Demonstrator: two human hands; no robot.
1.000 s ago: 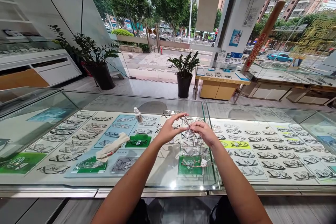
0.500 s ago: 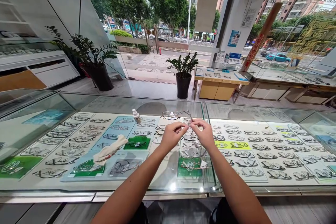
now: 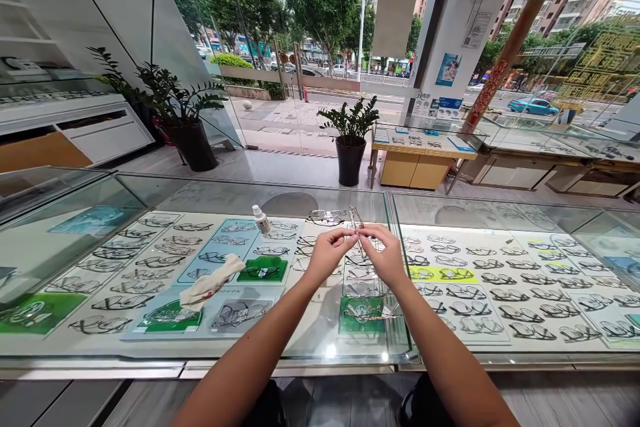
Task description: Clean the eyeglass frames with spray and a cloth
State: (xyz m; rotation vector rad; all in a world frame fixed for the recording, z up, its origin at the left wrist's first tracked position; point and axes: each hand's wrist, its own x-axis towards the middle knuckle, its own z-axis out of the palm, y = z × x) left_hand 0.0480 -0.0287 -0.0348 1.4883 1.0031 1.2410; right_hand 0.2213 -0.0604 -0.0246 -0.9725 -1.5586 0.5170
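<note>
A thin-framed pair of eyeglasses (image 3: 354,215) is held above the glass display counter (image 3: 250,365), its temple arms pointing up and away from me. My left hand (image 3: 327,255) is closed in a pinch on it from the left. From the right, my right hand (image 3: 384,253) pinches the same pair, and the fingertips of both hands nearly meet. My fingers cover part of the frame. Just beyond, to the left, another pair of glasses (image 3: 327,217) lies on the counter. A small white bottle (image 3: 261,219) stands farther left, with a crumpled cream cloth (image 3: 213,281) nearer to me.
Rows of glasses (image 3: 469,309) fill the case under the glass, some on green or yellow cards. Beyond the counter are two potted plants, one in a dark pot (image 3: 349,161), and a low display table (image 3: 425,149). Large windows face the street.
The eyeglasses have turned in my fingers: the temple arms, slanting left before, now stand more upright. My right fingertips have shifted slightly left. The bottle and cloth stay put on the counter.
</note>
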